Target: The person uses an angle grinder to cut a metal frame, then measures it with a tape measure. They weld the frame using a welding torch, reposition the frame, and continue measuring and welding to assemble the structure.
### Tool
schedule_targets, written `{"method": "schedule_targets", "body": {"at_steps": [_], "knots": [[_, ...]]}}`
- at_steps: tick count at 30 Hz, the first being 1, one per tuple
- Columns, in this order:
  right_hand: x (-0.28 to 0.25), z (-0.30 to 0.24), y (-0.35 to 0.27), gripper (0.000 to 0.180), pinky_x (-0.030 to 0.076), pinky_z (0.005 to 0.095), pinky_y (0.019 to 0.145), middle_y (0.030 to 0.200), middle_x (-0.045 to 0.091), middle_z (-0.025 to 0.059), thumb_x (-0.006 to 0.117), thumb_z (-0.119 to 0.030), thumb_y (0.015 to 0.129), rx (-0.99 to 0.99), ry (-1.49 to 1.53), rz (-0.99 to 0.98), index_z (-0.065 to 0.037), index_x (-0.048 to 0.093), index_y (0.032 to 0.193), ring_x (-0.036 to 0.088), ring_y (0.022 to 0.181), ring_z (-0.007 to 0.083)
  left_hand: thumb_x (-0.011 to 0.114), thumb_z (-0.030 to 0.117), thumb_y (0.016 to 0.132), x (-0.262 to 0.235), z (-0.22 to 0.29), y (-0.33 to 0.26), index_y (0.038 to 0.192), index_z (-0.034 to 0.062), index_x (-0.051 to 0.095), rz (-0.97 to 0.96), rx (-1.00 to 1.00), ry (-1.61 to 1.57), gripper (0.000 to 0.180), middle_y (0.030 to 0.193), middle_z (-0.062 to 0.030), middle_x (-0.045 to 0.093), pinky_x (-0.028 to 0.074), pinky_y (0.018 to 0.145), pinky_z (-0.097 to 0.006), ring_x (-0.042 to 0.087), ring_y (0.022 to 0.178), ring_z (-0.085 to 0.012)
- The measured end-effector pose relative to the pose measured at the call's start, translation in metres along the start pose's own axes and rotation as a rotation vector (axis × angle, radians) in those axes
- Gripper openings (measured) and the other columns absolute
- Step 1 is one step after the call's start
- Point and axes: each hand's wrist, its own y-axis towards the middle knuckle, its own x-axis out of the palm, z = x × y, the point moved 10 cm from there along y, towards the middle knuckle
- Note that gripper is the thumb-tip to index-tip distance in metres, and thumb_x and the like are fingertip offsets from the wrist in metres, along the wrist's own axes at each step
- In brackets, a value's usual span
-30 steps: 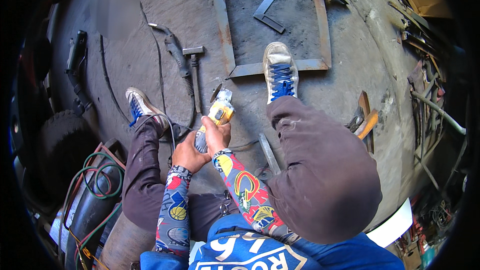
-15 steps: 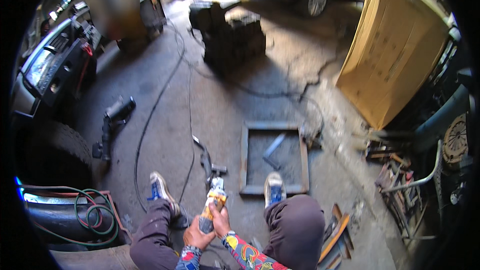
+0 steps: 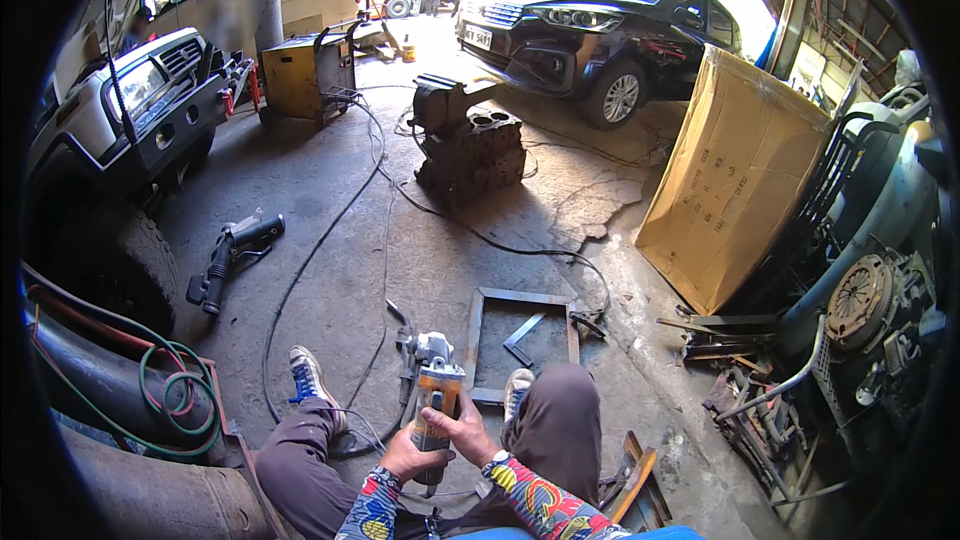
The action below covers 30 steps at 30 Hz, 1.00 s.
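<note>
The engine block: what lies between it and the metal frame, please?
In the head view, a dark cable crosses the floor between the engine block and metal frame.

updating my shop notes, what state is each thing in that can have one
Yellow-and-grey angle grinder: gripped by left hand and right hand; running or off, unclear
Rectangular grey metal frame: lying flat
Yellow box-shaped wheeled machine: upright
Dark metal engine block: bores open
Dark glossy car: bonnet shut

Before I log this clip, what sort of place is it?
Probably a vehicle repair shop that also does metalwork: a bare engine block stands near a dark car, and the left hand and right hand hold an angle grinder.
</note>
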Motion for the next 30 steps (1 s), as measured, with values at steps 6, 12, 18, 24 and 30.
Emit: {"method": "schedule_targets", "body": {"at_steps": [6,12,18,24,30], "knots": [[0.007,-0.016,0.0,0.08,0.05,0.04,0.103,0.129,0.066,0.02,0.078,-0.052,0.089,0.004,-0.276,-0.009,0.001,0.049,0.142,0.064,0.121,0.0273,0.093,0.013,0.067,0.01,0.023,-0.012,0.122,0.0026,0.062,0.121,0.16,-0.128,0.064,0.109,-0.0056,0.072,0.057,0.087,-0.034,0.071,0.098,-0.0177],[0.016,-0.043,0.023,0.082,0.051,0.0421,0.101,0.127,0.067,0.0238,0.076,-0.056,0.089,-0.02,-0.457,-0.184,0.003,0.05,0.139,0.066,0.119,0.0311,0.087,0.011,0.069,0.001,0.032,-0.002,0.12,0.0015,0.064,0.204,0.137,-0.106,0.057,0.098,-0.0061,0.072,0.058,0.075,-0.033,0.072,0.086,-0.0178],[0.003,-0.03,0.045,0.072,0.054,0.0457,0.096,0.121,0.07,0.0277,0.069,-0.057,0.092,0.195,-1.267,-0.799,0.005,0.062,0.13,0.068,0.113,0.0407,0.087,0.011,0.07,-0.024,0.002,-0.003,0.112,0.0014,0.063,0.307,0.102,-0.142,0.049,0.092,-0.0057,0.071,0.057,0.072,-0.033,0.068,0.077,-0.0155],[-0.008,-0.026,0.077,0.056,0.054,0.0471,0.092,0.109,0.074,0.0206,0.068,-0.054,0.094,0.291,-1.39,-0.972,-0.002,0.072,0.114,0.069,0.108,0.0391,0.088,0.01,0.072,-0.061,-0.036,-0.017,0.111,-0.0013,0.061,0.514,-0.018,-0.165,0.049,0.09,-0.0059,0.07,0.058,0.069,-0.031,0.068,0.075,-0.0148],[0.004,-0.033,0.082,0.048,0.053,0.0488,0.092,0.108,0.074,0.0207,0.066,-0.048,0.096,0.264,-1.328,-1.051,-0.004,0.072,0.115,0.069,0.108,0.0395,0.087,0.011,0.071,-0.108,-0.046,0.012,0.104,0.0001,0.066,0.641,-0.045,-0.118,0.04,0.085,-0.0045,0.071,0.056,0.067,-0.032,0.067,0.069,-0.0153]]}}
